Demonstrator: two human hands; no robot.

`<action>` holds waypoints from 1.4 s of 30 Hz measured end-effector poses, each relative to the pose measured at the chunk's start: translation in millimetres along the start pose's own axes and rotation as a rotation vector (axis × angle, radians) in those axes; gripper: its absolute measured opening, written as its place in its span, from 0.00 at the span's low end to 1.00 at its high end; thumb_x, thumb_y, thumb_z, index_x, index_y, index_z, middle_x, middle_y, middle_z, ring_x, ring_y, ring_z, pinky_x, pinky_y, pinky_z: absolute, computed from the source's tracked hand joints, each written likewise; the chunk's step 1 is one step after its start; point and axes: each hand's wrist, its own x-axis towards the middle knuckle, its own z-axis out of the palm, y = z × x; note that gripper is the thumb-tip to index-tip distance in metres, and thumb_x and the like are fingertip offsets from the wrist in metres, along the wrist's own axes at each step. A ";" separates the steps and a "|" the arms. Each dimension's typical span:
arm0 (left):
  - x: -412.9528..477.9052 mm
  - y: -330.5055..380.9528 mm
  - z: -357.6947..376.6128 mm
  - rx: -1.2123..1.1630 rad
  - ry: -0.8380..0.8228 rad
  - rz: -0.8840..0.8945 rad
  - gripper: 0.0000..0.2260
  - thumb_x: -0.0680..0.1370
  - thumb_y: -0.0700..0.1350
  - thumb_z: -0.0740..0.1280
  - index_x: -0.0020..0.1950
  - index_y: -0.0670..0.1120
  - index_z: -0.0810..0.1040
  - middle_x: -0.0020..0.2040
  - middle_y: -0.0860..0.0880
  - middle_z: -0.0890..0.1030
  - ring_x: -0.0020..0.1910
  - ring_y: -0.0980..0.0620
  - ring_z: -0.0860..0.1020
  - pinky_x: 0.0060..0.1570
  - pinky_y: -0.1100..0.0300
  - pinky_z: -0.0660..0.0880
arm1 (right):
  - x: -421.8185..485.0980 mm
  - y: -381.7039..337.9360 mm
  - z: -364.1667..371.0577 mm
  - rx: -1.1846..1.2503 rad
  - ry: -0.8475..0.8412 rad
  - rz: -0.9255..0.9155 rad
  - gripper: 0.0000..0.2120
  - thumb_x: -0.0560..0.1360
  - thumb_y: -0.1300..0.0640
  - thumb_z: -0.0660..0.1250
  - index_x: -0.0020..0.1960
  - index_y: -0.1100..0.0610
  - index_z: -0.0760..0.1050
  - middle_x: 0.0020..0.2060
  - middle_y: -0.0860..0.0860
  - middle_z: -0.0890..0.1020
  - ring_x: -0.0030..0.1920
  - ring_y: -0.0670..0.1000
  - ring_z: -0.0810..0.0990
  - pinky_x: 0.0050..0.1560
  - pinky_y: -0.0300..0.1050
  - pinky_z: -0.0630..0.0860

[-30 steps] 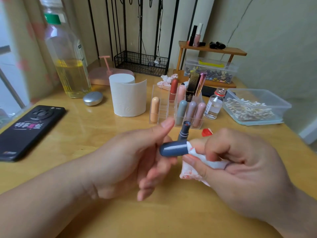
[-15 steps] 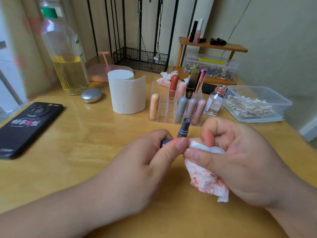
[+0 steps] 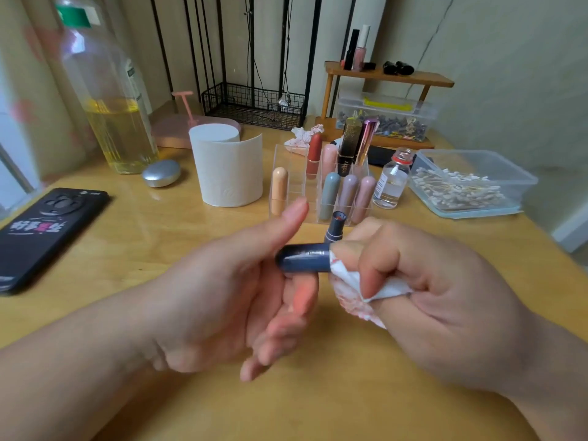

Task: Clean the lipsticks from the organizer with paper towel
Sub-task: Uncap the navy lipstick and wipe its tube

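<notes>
Wooden worktop (image 3: 127, 249) lay cluttered before you, the clear organizer (image 3: 288, 173) of lipsticks standing behind your hands. Your left hand (image 3: 222, 297) was loose, fingers spread, the dark blue lipstick cap (image 3: 302, 257) resting across them rather than pinched. Your right hand (image 3: 429, 297) had its fingers pressed around the stained paper towel (image 3: 356, 297), bunched against the cap's open end. The uncapped lipstick (image 3: 334, 227) stood just behind. Better to steady that cap firmly — then twist a clean fold of towel into its mouth.
</notes>
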 end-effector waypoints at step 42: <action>0.8 -1.7 22.4 -0.101 0.273 0.125 0.15 0.75 0.55 0.67 0.39 0.44 0.71 0.28 0.49 0.61 0.20 0.54 0.60 0.16 0.67 0.63 | 1.1 -3.5 12.6 0.324 0.100 0.196 0.12 0.71 0.75 0.61 0.42 0.59 0.68 0.35 0.55 0.74 0.33 0.58 0.72 0.34 0.46 0.71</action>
